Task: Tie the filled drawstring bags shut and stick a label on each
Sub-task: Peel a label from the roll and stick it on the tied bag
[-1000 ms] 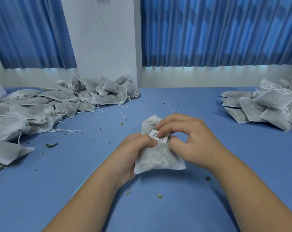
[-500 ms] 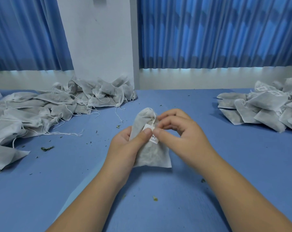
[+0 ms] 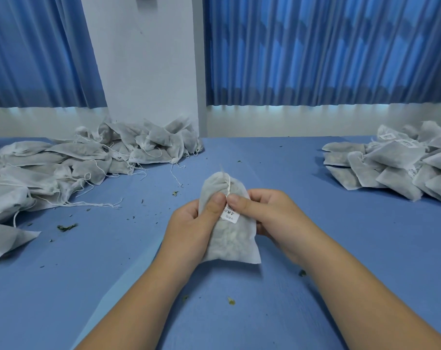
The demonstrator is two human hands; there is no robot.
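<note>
Head view showed the left hand [image 3: 191, 228] and right hand [image 3: 269, 213] both gripping the bag [image 3: 229, 245], which was centred between them above the bench [image 3: 290, 173]. Both thumbs pressed on its label [image 3: 231, 216]. The bag's long axis ran away from the person, tied neck at the far end. The label's print was too small to read. The left pile [image 3: 62, 168] trailed loose strings, and the right pile [image 3: 396, 160] bore labels.
</note>
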